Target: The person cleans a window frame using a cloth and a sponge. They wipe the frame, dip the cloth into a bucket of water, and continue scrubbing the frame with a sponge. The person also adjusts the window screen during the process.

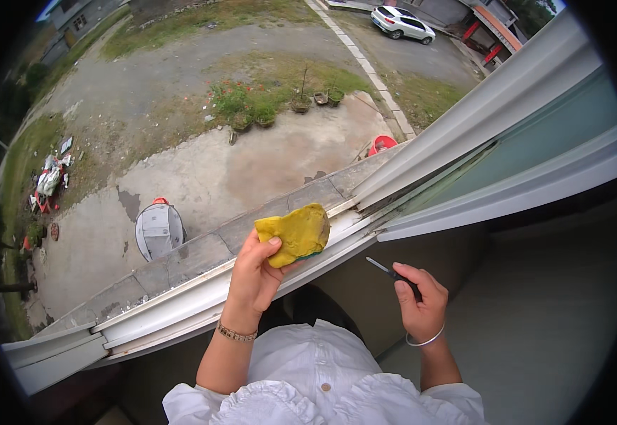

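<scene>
My left hand (257,270) grips a yellow sponge (294,232) with a dirty brown patch at its right end and a green layer along its lower edge. It is raised over the white window frame (181,306), thumb on the sponge's face. Lower on the right, my right hand (424,303) is closed round the black handle of a slim screwdriver (407,281). Its thin metal shaft points up and left toward the frame, apart from it. Dirt marks the frame's track where it meets the sliding glass pane (521,145).
Beyond the frame runs a grey tiled ledge (159,275), dropping to a concrete yard. Down there are a grey domed cover (159,232), a red bucket (381,145), potted plants (241,106) and a white car (403,23). A white sash end (57,358) stands at lower left.
</scene>
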The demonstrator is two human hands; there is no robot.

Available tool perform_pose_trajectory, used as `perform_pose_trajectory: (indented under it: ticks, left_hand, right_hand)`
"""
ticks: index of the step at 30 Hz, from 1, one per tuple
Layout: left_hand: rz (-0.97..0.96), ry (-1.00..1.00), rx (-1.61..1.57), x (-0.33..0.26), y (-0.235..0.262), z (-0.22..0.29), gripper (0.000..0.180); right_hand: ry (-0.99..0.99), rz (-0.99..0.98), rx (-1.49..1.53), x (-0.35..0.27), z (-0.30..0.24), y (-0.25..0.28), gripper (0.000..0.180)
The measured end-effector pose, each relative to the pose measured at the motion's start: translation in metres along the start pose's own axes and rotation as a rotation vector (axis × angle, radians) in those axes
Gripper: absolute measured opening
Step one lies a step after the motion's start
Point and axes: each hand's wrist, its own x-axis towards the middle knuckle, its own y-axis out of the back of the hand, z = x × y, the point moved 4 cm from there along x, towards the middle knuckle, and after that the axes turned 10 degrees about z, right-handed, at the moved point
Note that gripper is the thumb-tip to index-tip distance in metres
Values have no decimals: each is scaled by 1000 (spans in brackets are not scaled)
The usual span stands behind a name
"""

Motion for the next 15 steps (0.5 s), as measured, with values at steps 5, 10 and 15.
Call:
perform_pose_trajectory:
  ticks: [5, 10, 15]
  left_hand:
    - [53, -287, 206, -5, 6, 5, 35]
    - [-61, -333, 328, 4, -29, -5, 39]
    - [-209, -529, 822, 41, -41, -45, 37]
  right_hand:
    - [22, -29, 15, 5, -2, -16, 22]
    - [0, -73, -37, 3, 5, -17, 23]
    - [3, -13, -64, 0, 4, -18, 23]
